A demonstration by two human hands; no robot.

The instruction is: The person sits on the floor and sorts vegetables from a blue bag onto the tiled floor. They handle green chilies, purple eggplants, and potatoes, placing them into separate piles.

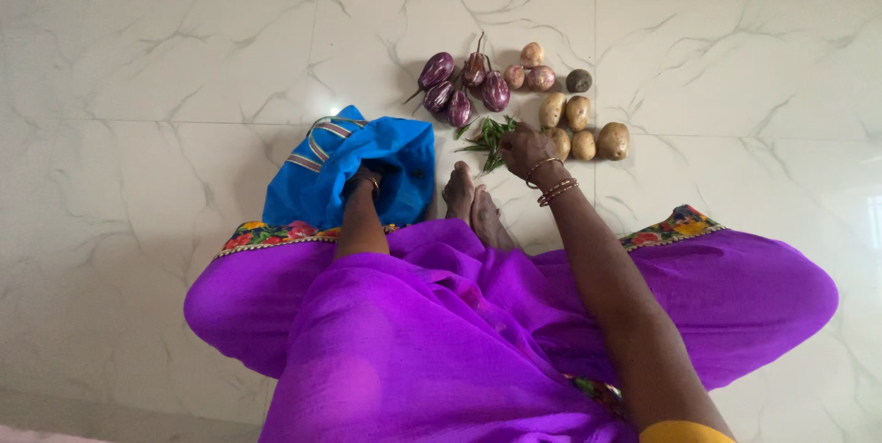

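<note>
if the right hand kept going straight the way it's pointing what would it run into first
The right hand points away from the body, over the green chillies; likely the small brinjals next, though depth is unclear.

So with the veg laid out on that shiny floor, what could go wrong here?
The round potatoes and onions lie loose on the smooth marble floor, so a nudge from the right hand at the green chillies might roll them away. The left hand is inside the blue bag, reaching unseen.

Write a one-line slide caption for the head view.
Seated on a marble floor, left hand in a blue bag, right hand at green chillies beside aubergines and potatoes.
</note>
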